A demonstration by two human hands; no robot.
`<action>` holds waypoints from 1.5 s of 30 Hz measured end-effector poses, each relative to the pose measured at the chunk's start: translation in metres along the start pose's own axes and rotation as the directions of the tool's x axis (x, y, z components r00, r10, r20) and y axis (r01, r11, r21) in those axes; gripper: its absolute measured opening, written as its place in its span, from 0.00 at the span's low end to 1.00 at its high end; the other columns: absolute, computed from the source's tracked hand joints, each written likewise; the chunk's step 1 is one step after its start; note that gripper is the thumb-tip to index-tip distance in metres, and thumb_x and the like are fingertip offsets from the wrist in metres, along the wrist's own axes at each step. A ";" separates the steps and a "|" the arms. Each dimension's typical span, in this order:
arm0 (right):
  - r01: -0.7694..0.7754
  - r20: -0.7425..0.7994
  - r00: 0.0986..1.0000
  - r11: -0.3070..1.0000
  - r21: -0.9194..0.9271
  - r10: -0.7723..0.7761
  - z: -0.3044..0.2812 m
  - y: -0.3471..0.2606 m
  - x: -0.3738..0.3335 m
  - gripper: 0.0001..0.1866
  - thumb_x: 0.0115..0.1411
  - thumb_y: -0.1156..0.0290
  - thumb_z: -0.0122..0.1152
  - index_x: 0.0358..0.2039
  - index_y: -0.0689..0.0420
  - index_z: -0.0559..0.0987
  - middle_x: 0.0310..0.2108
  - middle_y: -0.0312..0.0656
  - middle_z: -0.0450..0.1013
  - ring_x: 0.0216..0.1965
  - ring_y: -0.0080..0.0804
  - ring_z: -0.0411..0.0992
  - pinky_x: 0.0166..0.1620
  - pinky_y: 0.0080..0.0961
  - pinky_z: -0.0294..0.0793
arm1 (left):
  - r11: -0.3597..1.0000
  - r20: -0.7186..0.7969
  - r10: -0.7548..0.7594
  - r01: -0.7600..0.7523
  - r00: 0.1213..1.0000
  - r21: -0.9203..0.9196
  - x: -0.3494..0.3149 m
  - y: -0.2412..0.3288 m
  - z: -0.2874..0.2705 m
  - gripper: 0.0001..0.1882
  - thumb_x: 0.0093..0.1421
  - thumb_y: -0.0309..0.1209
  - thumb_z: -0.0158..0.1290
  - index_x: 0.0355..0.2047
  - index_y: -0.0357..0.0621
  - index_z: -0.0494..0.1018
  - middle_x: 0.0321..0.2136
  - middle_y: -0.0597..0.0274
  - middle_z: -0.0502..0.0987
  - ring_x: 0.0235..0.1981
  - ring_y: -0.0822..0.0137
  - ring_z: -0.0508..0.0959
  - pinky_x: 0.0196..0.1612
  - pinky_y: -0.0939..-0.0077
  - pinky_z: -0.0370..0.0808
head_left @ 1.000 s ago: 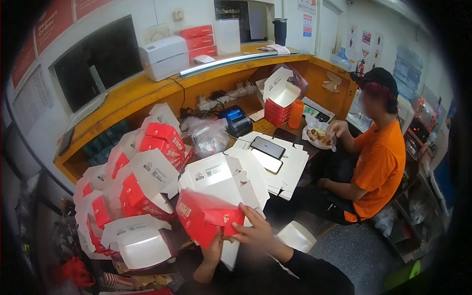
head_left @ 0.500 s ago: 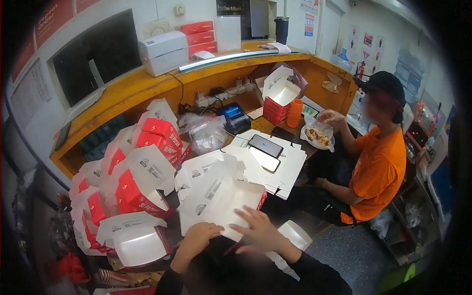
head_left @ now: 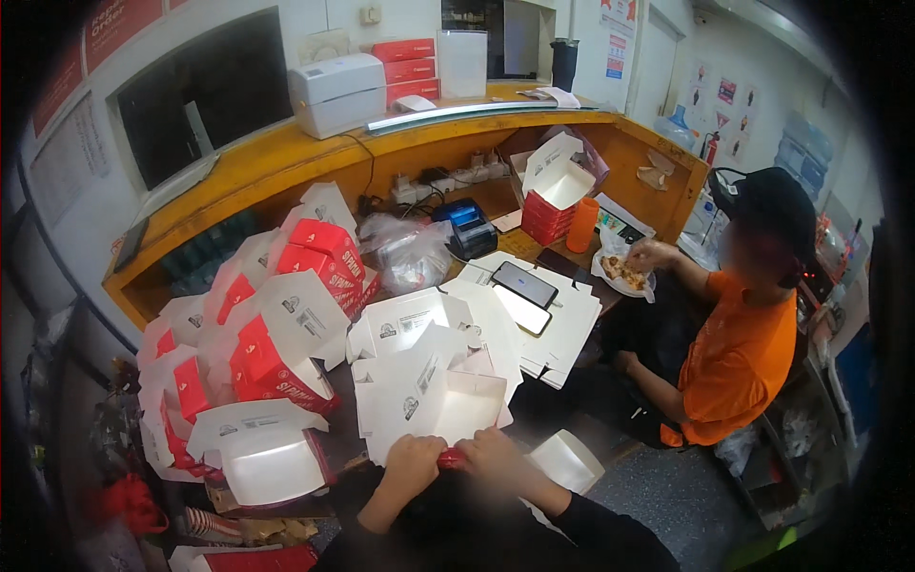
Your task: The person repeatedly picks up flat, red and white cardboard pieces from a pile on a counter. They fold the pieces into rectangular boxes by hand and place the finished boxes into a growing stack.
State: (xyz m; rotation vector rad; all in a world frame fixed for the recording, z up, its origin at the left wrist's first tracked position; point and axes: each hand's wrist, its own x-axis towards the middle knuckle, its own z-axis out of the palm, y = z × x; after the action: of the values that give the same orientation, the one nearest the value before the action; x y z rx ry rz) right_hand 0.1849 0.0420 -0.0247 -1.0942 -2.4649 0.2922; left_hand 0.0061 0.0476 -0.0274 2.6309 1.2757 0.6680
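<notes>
Lower centre of frame: the open red-and-white box point(head_left: 474, 400) stood with its white interior facing up and its lid flap spread toward the left, its near red edge pinched between the curled fingers of the left hand point(head_left: 414, 465) and the right hand point(head_left: 493, 461), the two set close together. Other open boxes point(head_left: 276, 367) were heaped at left of frame; just right of centre, two phones point(head_left: 524, 296) lay on flat white cardboard point(head_left: 569, 329). At right, a co-worker in an orange shirt point(head_left: 739, 357) had one hand at a food tray point(head_left: 621, 276).
</notes>
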 end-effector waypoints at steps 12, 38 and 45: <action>0.035 -0.399 0.913 0.957 0.287 0.086 -0.022 -0.033 0.014 0.12 0.49 0.70 0.58 0.35 0.58 0.74 0.28 0.45 0.69 0.28 0.41 0.67 0.34 0.34 0.63 | 0.539 -0.451 -0.639 -0.056 0.623 -0.841 -0.004 0.055 0.000 0.34 0.47 0.22 0.55 0.53 0.39 0.52 0.49 0.50 0.57 0.51 0.55 0.61 0.52 0.60 0.59; 0.085 -0.231 0.973 0.895 0.437 0.020 -0.025 -0.021 0.001 0.06 0.49 0.81 0.53 0.29 0.61 0.76 0.36 0.45 0.70 0.37 0.37 0.68 0.38 0.26 0.67 | 0.246 -0.308 -0.947 0.826 0.092 -0.508 -0.213 -0.103 -0.156 0.31 0.54 0.50 0.46 0.50 0.40 0.62 0.44 0.47 0.67 0.45 0.55 0.70 0.50 0.67 0.63; -0.181 -0.086 0.959 0.821 0.542 0.268 -0.019 -0.001 -0.006 0.07 0.51 0.79 0.54 0.33 0.60 0.75 0.40 0.45 0.68 0.40 0.40 0.67 0.43 0.29 0.66 | 0.175 -0.354 -0.935 0.909 0.032 -0.379 -0.215 -0.104 -0.156 0.31 0.56 0.51 0.41 0.50 0.37 0.63 0.44 0.37 0.68 0.44 0.48 0.71 0.50 0.68 0.62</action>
State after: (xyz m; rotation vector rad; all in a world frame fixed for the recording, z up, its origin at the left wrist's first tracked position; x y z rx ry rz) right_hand 0.1964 0.0374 -0.0095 -1.1018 -1.9294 0.8682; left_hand -0.2544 -0.0631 0.0086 0.8707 2.5995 1.0593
